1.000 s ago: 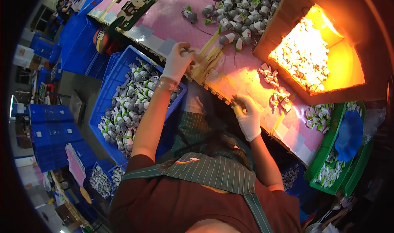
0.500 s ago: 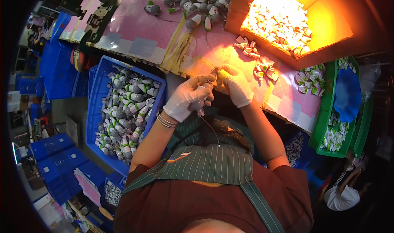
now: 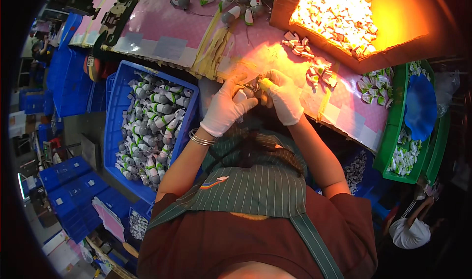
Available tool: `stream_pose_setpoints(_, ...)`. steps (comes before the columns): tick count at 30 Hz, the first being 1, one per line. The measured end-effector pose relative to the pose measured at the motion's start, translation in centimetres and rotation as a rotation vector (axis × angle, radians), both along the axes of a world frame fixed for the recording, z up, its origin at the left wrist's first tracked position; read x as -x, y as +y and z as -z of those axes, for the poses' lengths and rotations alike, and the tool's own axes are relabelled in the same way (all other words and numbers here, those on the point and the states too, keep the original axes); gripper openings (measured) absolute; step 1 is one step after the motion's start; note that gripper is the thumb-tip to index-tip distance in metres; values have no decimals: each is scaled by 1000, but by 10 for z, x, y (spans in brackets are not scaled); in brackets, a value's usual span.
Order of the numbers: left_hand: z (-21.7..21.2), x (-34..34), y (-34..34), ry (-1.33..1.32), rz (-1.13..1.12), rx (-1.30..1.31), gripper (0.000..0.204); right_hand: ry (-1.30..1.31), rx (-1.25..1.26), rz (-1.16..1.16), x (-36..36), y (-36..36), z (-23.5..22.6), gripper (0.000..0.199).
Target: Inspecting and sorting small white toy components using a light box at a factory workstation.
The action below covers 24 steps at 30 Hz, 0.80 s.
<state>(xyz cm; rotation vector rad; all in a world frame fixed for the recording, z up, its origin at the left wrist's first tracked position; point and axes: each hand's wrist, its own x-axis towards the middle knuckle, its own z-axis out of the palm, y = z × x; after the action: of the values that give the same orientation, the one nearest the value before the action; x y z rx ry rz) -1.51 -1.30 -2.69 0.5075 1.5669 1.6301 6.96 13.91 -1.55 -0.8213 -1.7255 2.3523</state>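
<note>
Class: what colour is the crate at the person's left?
Blue crate, clearest in the head view.

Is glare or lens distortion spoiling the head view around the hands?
Head view: the cardboard box is blown out orange-yellow; glare spills across the pink table to both gloved hands, left hand and right hand; the small part between them is unclear; fisheye bends edges; corners are black.

left hand (image 3: 223,107) — back from table | meets right hand (image 3: 285,97) — apparently gripping small part (image 3: 250,89)
</note>
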Motion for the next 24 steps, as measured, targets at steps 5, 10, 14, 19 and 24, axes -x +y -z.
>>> stream_pose_setpoints(5,-5,3,-2,172,51,159,58,-7,-125,-42,-2,1,-2,11)
stream_pose_setpoints(10,-8,5,-3,254,56,236,59,34,-90,-15,-2,-4,-3,10)
stream_pose_setpoints(14,-22,2,-2,96,45,262,56,52,-79,-15,-3,-6,-6,10)
stream_pose_setpoints(19,-28,8,2,-200,123,201,45,33,9,-62,-3,-3,-12,17)
stream_pose_setpoints(24,-7,2,6,231,84,264,38,-17,100,-124,-13,0,-7,22)
